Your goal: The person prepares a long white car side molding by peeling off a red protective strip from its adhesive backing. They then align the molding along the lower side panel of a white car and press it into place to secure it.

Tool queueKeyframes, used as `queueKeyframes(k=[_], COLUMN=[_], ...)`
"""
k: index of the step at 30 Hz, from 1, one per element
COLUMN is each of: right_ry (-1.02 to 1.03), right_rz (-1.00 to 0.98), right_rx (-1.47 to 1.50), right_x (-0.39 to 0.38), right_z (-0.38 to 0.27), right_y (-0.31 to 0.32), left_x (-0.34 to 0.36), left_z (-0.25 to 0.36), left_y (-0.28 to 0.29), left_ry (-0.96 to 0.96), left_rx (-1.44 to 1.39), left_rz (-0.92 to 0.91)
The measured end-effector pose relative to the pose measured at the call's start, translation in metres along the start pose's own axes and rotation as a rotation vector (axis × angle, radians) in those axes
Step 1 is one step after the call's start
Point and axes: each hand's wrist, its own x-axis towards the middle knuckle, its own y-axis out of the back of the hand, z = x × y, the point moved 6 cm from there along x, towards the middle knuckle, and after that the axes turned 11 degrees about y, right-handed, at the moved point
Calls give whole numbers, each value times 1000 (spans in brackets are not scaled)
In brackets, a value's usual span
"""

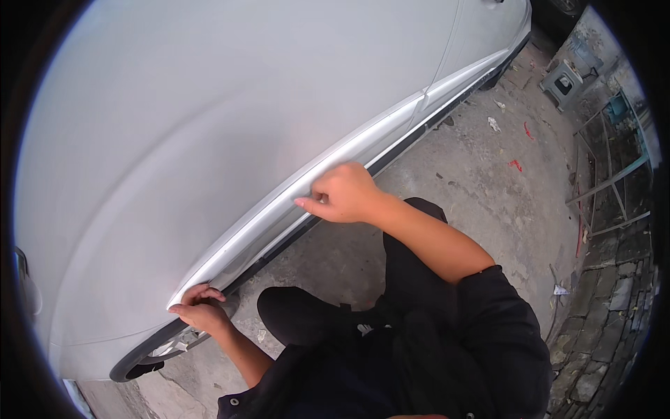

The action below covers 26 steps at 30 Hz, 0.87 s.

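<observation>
A pale silver-white car door (188,140) fills the left of the view, with a glossy white trim strip (272,202) along its lower edge. My left hand (202,311) is at the strip's near-left end, beside the wheel, thumb on the tip and fingers curled over the edge. Farther along, my right hand (345,194) is bent into a fist against the strip, its thumb pointing left along it. Nothing shows inside that fist. The undersides of the fingers on both hands are partly hidden.
Below my left hand is a car wheel (150,356). My bent knees in dark trousers (293,314) are close to the sill. On the concrete floor (474,181) lie red scraps (515,165). A grey stool (562,84) and a metal frame (611,181) stand at the right.
</observation>
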Motion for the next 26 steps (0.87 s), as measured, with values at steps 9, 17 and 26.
queueKeyframes(k=[9, 17, 26], right_ry=[20, -146, -588], right_rz=[409, 414, -249], right_rx=[461, 447, 197], right_x=[-35, -52, -204], right_z=[48, 144, 14], right_y=[19, 68, 227], left_x=[-1, -5, -184], left_z=[19, 26, 69], left_y=[5, -1, 78], left_ry=[40, 315, 880], left_rx=[-217, -390, -57], left_rz=[15, 10, 252])
